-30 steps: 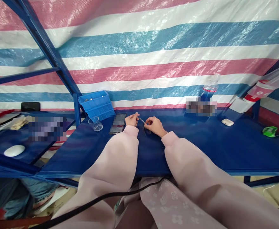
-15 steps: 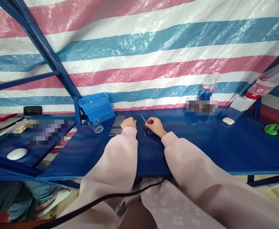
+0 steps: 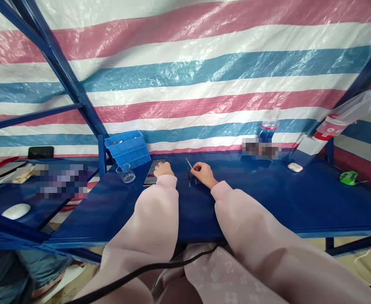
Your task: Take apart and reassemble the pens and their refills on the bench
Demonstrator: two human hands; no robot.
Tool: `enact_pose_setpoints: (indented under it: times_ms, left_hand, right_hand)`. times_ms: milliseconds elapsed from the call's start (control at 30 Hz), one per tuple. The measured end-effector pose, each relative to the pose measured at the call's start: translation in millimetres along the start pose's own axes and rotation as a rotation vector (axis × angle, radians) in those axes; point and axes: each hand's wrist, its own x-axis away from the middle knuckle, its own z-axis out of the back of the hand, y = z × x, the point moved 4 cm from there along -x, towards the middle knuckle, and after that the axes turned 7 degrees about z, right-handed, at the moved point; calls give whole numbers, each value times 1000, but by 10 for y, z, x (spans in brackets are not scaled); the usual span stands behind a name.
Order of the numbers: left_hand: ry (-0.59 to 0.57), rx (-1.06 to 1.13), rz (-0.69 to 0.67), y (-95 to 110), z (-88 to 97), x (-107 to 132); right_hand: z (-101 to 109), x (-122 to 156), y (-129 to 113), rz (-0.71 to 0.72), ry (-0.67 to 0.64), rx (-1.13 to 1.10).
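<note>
Your left hand is resting on the lower edge of a smartphone with its screen lit, fingers loosely curled; how firmly it is holding on cannot be told. Your right hand is lying on the table with its fingers drawn together, just beside the end of a thin metal-tipped tool that is slanting up and away from them; whether you are pinching it is too small to tell. Below it, 2 slender dark tools are lying side by side between your 2 hands. Also standing on the blue metal table: 1 clear measuring cup just left of the smartphone, 1 blue compartment organizer tilted behind the cup, 1 plastic water bottle, 1 white earbud case and 1 green packet. On the blue side shelf, 1 white computer mouse is sitting. A striped tarpaulin is hanging behind everything.
</note>
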Motion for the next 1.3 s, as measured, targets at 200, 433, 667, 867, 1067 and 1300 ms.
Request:
enact_pose_setpoints:
  times_ms: [200, 433, 667, 867, 1067, 1300]
  left_hand:
    - [1, 11, 32, -17, -6, -1]
    - [47, 34, 66, -35, -30, 16]
    - [168, 82, -41, 20, 56, 59]
    - [56, 364, -438, 260, 19, 189]
    - [-79, 560, -533, 353, -122, 153]
    - [-89, 551, -361, 281, -112, 95]
  right_hand:
    - [-18, -7, 26, -2, 10, -13]
    - [-17, -8, 12, -4, 19, -31]
    - [-12, -6, -4, -8, 27, -33]
    - [-15, -3, -8, 2, 33, -31]
    - [-11, 14, -77, 73, 46, -19]
    - [47, 16, -152, 129, 1, 106]
